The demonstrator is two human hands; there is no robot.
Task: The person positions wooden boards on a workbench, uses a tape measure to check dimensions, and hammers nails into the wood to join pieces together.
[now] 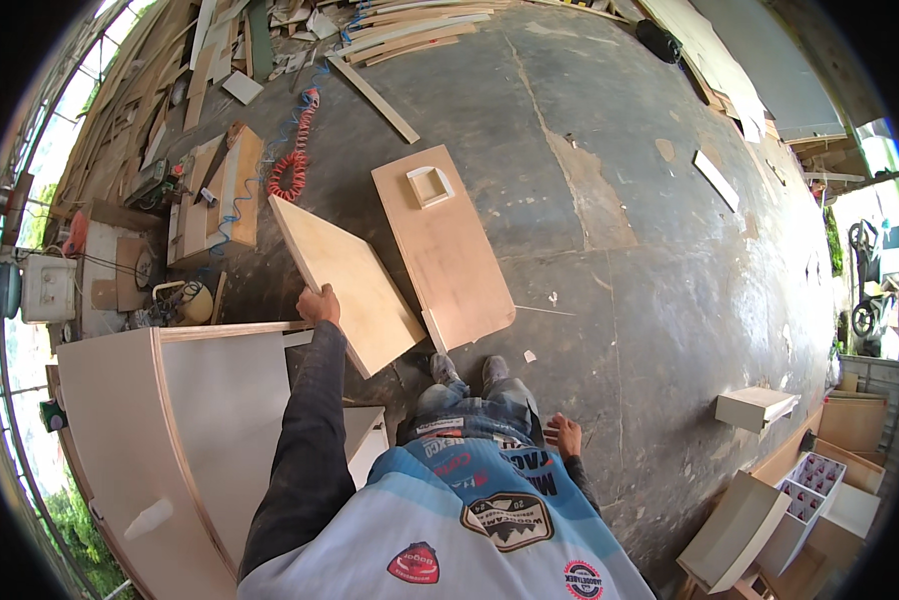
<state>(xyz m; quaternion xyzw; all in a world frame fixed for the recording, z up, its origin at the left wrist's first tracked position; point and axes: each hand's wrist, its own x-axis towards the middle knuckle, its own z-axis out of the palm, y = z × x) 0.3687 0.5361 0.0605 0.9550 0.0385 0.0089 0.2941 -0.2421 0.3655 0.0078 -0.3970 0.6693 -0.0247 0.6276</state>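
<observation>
The pale plywood panel (345,280) stands tilted on its lower edge on the concrete floor (670,300), just ahead of the person's shoes, with its lower right corner touching or overlapping the larger brown board (450,245) that lies flat beside it. The left hand (318,303) is clamped on the panel's near left edge, and that 1 grip is all that steadies it; the right hand (565,435) hangs loose and holds nothing, well apart from the panel, near the person's hip. With only 1 hand on so wide a sheet, the panel could swing or twist on its bottom corner, slip from the fingers and drop flat onto the brown board, striking the small pale square frame (430,185) that rests on that board beyond the panel. Just left of the panel sits a half-built pale cabinet (200,400), close enough for a swinging edge to knock it. Beyond the panel, a red coiled hose (292,170) trails across the floor, a likely snag for feet.
</observation>
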